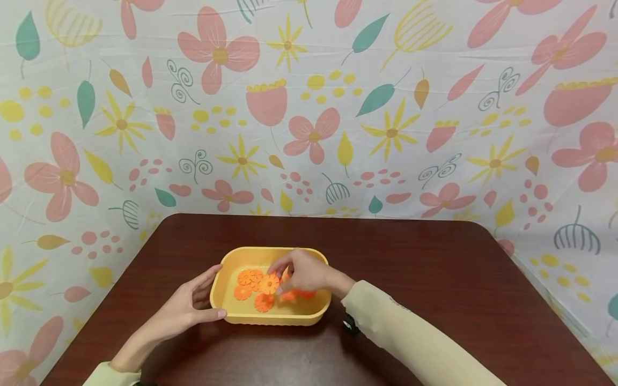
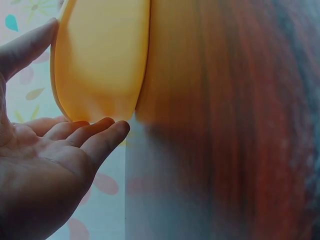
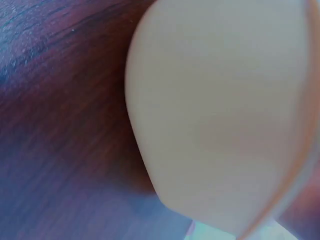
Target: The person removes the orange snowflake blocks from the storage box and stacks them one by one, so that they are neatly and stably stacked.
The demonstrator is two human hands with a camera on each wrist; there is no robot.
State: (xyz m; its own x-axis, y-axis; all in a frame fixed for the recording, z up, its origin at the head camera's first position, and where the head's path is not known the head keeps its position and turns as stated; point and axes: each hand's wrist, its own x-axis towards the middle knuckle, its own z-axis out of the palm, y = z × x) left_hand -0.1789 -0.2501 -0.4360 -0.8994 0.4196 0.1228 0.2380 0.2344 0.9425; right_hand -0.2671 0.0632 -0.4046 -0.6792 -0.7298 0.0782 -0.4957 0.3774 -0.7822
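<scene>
A yellow oval-cornered tray (image 1: 275,320) stands on the table with several orange flower-shaped pieces (image 1: 243,292) lying in it. My left hand (image 1: 181,310) holds the tray's left end, thumb at the near corner and fingers along the side; the left wrist view shows the hand (image 2: 55,155) with fingertips against the tray wall (image 2: 102,60). Inside the tray, my right hand (image 1: 306,272) pinches an orange flower piece (image 1: 269,284) between thumb and fingers. Other pieces lie partly hidden under that hand. The right wrist view shows the tray's outer wall (image 3: 215,100), not the hand.
The dark brown table (image 1: 425,268) extends around the tray on all sides. Behind it hangs a white cloth (image 1: 309,171) with printed flowers and leaves. A small black object (image 1: 350,325) is at the right wrist, below the sleeve cuff.
</scene>
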